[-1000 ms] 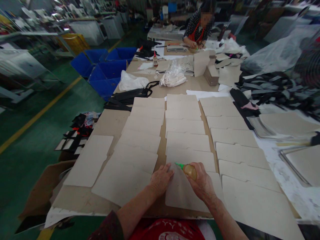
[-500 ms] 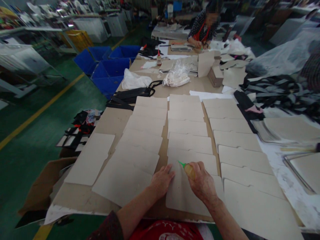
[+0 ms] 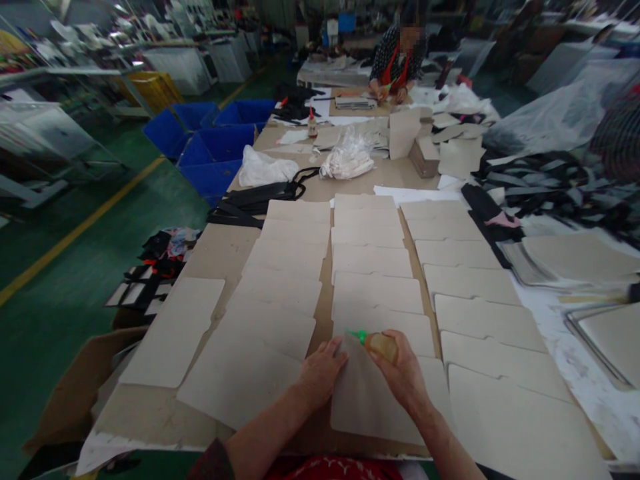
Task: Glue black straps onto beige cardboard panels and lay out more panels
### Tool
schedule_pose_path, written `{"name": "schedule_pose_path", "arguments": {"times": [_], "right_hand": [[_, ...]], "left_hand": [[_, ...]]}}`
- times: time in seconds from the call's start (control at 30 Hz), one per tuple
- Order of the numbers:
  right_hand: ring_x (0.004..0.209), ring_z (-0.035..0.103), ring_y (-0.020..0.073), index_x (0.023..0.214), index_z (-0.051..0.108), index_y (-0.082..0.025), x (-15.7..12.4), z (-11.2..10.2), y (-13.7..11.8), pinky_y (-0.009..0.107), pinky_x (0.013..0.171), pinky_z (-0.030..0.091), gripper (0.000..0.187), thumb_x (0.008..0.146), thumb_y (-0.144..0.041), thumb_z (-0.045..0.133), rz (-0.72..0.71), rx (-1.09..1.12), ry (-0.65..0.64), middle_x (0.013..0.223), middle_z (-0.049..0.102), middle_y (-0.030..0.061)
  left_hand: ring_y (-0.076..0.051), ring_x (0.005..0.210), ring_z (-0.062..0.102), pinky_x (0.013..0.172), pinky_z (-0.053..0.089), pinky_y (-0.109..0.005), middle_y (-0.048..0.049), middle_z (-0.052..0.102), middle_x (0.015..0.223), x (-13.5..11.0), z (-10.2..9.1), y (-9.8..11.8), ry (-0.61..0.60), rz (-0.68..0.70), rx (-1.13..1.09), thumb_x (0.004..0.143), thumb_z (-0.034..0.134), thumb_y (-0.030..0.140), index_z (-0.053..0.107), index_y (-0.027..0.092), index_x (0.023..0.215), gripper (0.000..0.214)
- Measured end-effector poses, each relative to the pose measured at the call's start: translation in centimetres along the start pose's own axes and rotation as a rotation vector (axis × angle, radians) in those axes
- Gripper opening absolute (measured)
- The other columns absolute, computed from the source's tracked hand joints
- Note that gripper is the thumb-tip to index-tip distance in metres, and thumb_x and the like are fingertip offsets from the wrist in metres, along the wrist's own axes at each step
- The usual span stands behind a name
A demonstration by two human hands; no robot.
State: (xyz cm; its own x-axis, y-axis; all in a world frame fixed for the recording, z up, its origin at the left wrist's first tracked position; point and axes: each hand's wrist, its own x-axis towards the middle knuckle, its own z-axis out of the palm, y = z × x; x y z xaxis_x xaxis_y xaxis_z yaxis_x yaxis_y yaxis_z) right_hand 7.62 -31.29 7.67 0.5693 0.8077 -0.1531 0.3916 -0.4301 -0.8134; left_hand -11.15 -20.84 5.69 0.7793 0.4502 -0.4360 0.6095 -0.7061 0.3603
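My right hand [image 3: 404, 376] is wrapped round a small amber glue bottle [image 3: 381, 345] with a green nozzle that points left over the nearest grey board [image 3: 373, 407]. My left hand [image 3: 321, 371] lies flat on that board's left edge, fingers stretched out. The board is the closest one in the middle column of overlapping grey boards [image 3: 371, 259] laid out in rows on the brown table [image 3: 220, 243].
A stack of boards [image 3: 575, 257] and black strips [image 3: 550, 180] lie at the right. White bags [image 3: 263, 167], black straps and a second glue bottle [image 3: 311, 123] sit further back. Blue bins [image 3: 215, 143] stand left of the table. Another person [image 3: 397, 57] works at the far end.
The bottle's nozzle has shifted slightly along the top edge of the nearest board. My left hand stays pressed on the board. The view has tilted a little.
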Motion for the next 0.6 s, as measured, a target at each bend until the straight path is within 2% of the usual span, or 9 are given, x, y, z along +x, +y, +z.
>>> {"name": "schedule_pose_path", "arguments": {"times": [0.1,0.17,0.23,0.33,0.43,0.6], "right_hand": [[0.079,0.063,0.0208,0.114,0.051,-0.022,1.3,-1.7,1.6,0.034,0.071,0.053,0.051,0.074,-0.047,0.069,0.178,0.251,0.138,0.092,0.066,0.0027],[0.083,0.063,0.0223,0.115,0.051,-0.021,2.3,-3.7,2.8,0.037,0.075,0.052,0.056,0.071,-0.050,0.071,0.218,0.264,0.227,0.095,0.066,0.0035],[0.088,0.062,0.0240,0.115,0.052,-0.021,3.4,-5.8,3.8,0.039,0.079,0.050,0.057,0.070,-0.051,0.071,0.206,0.145,0.291,0.098,0.064,0.0046],[0.097,0.059,0.0258,0.114,0.053,-0.021,4.7,-7.9,4.9,0.041,0.085,0.048,0.051,0.074,-0.051,0.065,0.116,-0.104,0.318,0.107,0.060,0.0070],[0.098,0.059,0.0249,0.115,0.052,-0.021,5.7,-8.5,5.5,0.039,0.082,0.048,0.046,0.079,-0.049,0.060,0.044,-0.263,0.279,0.111,0.057,0.0077],[0.079,0.060,0.0192,0.115,0.049,-0.025,6.0,-8.3,4.9,0.031,0.064,0.046,0.036,0.085,-0.046,0.055,0.052,-0.438,0.201,0.109,0.055,0.0045]], "left_hand": [[-0.026,0.127,0.046,0.108,0.040,-0.039,-0.0105,0.041,0.147,0.1,-0.7,0.1,0.024,-0.019,0.019,0.085,0.044,0.012,0.053,0.021,0.129,0.045],[-0.023,0.122,0.050,0.106,0.042,-0.037,-0.0116,0.048,0.139,0.7,-1.7,0.3,0.061,-0.042,0.031,0.090,0.038,0.013,0.056,0.019,0.121,0.037],[-0.023,0.120,0.051,0.104,0.043,-0.037,-0.0113,0.051,0.136,1.7,-2.8,0.2,0.097,-0.054,0.045,0.093,0.035,0.016,0.059,0.018,0.116,0.033],[-0.026,0.126,0.046,0.107,0.041,-0.039,-0.0106,0.047,0.141,4.1,-4.3,-0.2,0.133,-0.048,0.072,0.094,0.037,0.019,0.056,0.018,0.124,0.036],[-0.027,0.130,0.043,0.110,0.036,-0.039,-0.0112,0.044,0.146,6.5,-5.0,-1.0,0.144,-0.038,0.103,0.092,0.039,0.015,0.053,0.016,0.129,0.040],[-0.026,0.125,0.047,0.108,0.038,-0.039,-0.0141,0.052,0.137,8.3,-5.0,-1.9,0.134,-0.042,0.152,0.089,0.040,0.007,0.055,0.013,0.126,0.041]]}}
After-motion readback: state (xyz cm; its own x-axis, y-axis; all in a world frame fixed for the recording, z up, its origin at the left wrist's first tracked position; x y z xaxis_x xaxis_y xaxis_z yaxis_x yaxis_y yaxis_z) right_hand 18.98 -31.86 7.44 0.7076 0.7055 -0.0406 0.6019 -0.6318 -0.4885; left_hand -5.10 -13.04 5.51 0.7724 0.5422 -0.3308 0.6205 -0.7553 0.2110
